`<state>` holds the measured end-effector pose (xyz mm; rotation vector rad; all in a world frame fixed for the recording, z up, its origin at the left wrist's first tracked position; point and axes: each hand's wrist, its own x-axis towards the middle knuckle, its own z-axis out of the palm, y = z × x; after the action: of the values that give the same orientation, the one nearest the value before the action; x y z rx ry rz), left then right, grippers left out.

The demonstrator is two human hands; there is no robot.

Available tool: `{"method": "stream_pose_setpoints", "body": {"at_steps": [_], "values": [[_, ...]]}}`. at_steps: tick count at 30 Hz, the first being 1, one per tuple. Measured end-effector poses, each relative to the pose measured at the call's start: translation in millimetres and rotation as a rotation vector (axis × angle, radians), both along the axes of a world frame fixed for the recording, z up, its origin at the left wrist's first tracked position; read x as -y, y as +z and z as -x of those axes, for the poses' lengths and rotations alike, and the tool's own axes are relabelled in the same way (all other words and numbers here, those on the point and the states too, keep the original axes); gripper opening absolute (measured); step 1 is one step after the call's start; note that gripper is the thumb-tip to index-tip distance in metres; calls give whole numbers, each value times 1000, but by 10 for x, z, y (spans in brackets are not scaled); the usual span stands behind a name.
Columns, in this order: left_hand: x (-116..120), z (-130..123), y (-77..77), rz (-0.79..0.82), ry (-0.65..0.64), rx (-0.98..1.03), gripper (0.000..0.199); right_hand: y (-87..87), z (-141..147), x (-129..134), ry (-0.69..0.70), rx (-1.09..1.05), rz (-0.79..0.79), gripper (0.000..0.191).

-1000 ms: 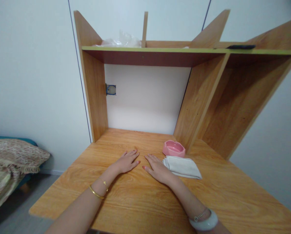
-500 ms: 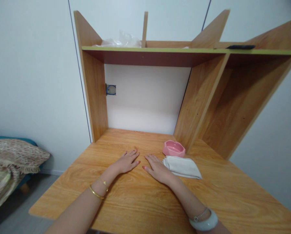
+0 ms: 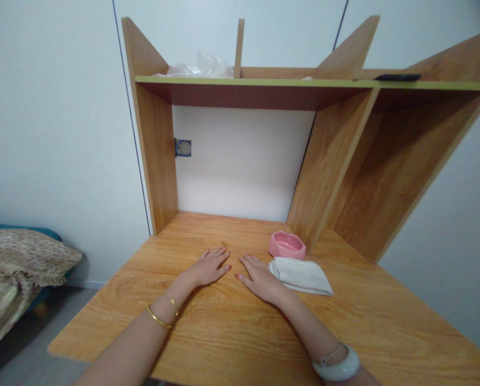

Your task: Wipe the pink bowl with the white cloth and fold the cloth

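Palm down on the wooden desk point(image 3: 231, 332), my left hand point(image 3: 208, 267) lies flat with its fingers apart and nothing in it. My right hand point(image 3: 260, 279) also rests flat on the desktop, thumb stretched towards the left hand, holding nothing. Just right of it is a folded white cloth point(image 3: 302, 276), whose left edge comes close to the hand; I cannot tell if they touch. Behind the cloth stands a pink ashtray point(image 3: 287, 245) with angular sides, beside the upright wooden panel.
A wooden hutch with a shelf point(image 3: 264, 95) rises at the back. Clear plastic wrap point(image 3: 201, 67) and a flat black object point(image 3: 397, 78) lie on that shelf. An uncovered wall box point(image 3: 183, 148) shows at the back left. A fringed blanket point(image 3: 26, 257) covers furniture on the left.
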<state>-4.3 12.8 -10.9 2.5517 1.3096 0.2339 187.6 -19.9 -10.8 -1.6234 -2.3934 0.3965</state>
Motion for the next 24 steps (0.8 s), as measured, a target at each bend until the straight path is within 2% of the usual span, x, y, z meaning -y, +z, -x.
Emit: {"method": "stream_pose_setpoints", "body": {"at_steps": [24], "values": [[-17, 9, -25, -4, -7, 11, 61, -6, -1, 1, -2, -13, -5, 63]]}}
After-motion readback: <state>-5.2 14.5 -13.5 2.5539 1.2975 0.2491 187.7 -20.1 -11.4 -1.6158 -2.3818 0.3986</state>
